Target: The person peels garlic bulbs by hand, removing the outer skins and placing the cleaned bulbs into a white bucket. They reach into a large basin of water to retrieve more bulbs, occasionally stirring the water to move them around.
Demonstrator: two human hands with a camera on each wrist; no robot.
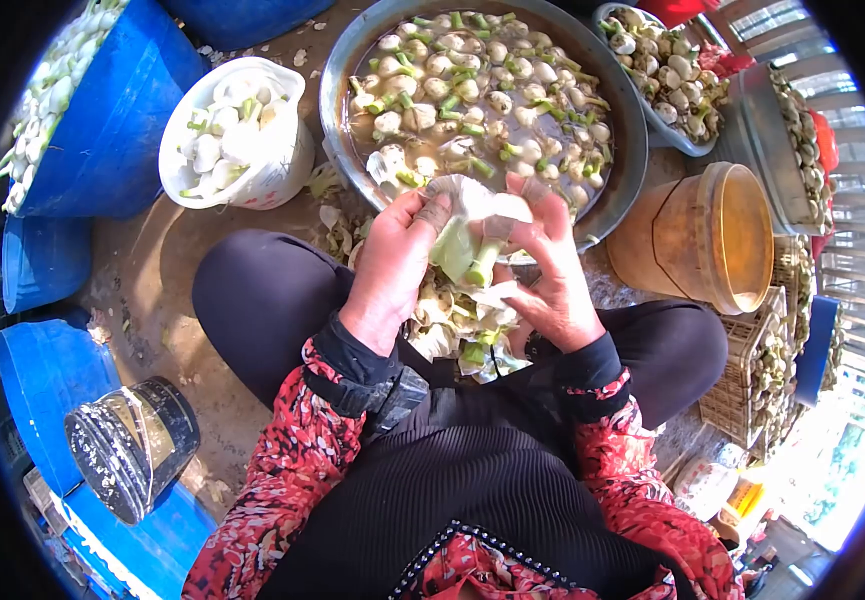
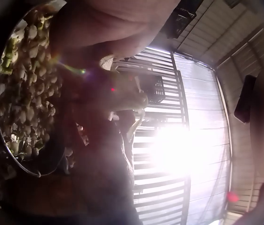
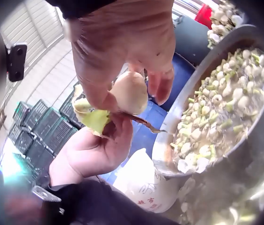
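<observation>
A garlic bulb (image 1: 500, 215) with a short green stem (image 1: 484, 262) and loose pale outer skin is held between both hands above the lap. My left hand (image 1: 397, 250) pinches it from the left, thumb on top at the white skin. From the right, my right hand (image 1: 557, 270) grips the bulb with thumb and curled fingers. In the right wrist view the bulb (image 3: 131, 93) shows round and whitish under the right fingers. A yellow-green leaf (image 3: 92, 117) and a thin brown strip hang off it near the left fingers. The left wrist view is dark and glary.
Ahead stands a wide metal tub (image 1: 335, 95) of garlic bulbs in murky water. A white bucket (image 1: 302, 150) of pale bulbs is at left, an orange-brown bucket (image 1: 672, 235) at right. Peelings (image 1: 442, 325) lie between the legs. Blue tubs (image 1: 57, 375) and a black bucket (image 1: 167, 430) line the left.
</observation>
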